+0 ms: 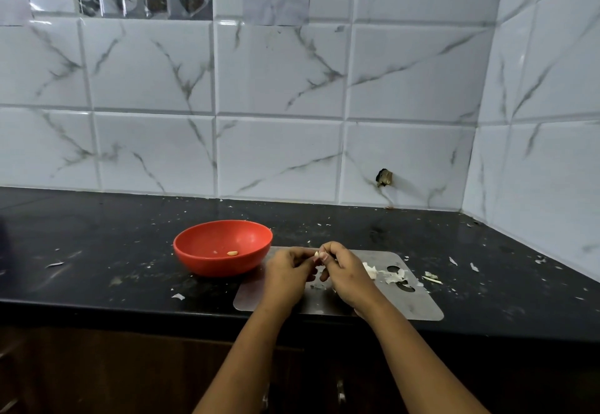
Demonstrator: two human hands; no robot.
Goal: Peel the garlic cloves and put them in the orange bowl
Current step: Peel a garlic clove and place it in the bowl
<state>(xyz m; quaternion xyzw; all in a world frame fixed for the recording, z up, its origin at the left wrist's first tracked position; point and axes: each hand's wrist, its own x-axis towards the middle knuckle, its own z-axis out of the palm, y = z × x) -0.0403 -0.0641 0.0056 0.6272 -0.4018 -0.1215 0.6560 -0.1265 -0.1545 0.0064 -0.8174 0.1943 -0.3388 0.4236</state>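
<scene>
1. The small pale garlic clove [317, 254] is sitting between the fingertips of both hands, just right of the round orange plastic bowl [214, 267]. It is outside the rim and above a flat grey mat [415, 306] with cut-out holes.
2. The left hand [285, 279] is curling its fingers and pinching the clove from the bowl side. The right hand [344, 270] is pinching it from the far side, nails working at it.
3. Handling, as judged: the clove is looking light, firm and easily dropped. Its skin is appearing thin and brittle, likely flaking rather than stripping whole. The body is suiting a thumb-and-finger hold, leaving a tip free for a nail.
4. The bowl is holding one peeled yellowish clove [232, 253] on its floor, with a tiny pale fragment beside it.
5. Loose white papery skins [386, 272] are lying on the mat, further right of the bowl than the hands. Smaller flakes are dotting the black countertop [113, 251] around the bowl.
6. With so little in the bowl, the task is appearing to be at an early stage.
</scene>
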